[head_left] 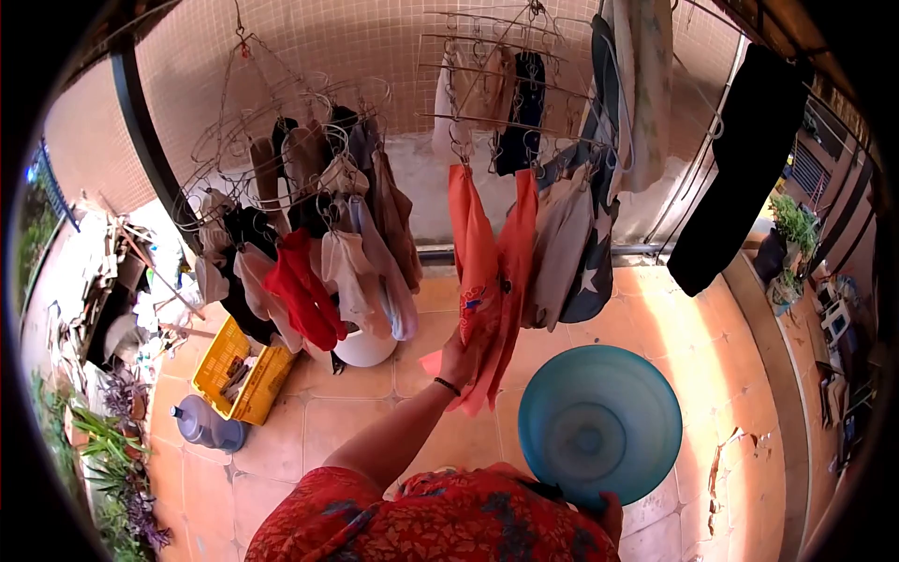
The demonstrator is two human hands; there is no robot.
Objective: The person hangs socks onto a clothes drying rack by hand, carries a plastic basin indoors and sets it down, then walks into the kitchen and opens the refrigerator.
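Observation:
An orange-pink cloth (501, 272) hangs by its upper corners from the hooks of a wire rack (496, 70). My left hand (459, 361), with a dark band at the wrist, is closed on the lower part of this cloth. Low in the view, my right hand (609, 515) is at the near rim of a teal plastic basin (599, 412); its fingers are partly hidden, but they grip the rim. Nothing lies inside the basin. Right beside the orange-pink cloth hang grey garments (559, 253).
A round wire hanger on the left carries several socks and a red garment (302, 290). Beneath stand a white bucket (365, 348), a yellow crate (245, 373) and a water jug (208, 421). Black trousers (740, 169) hang at the right. Plants (103, 450) line the left edge.

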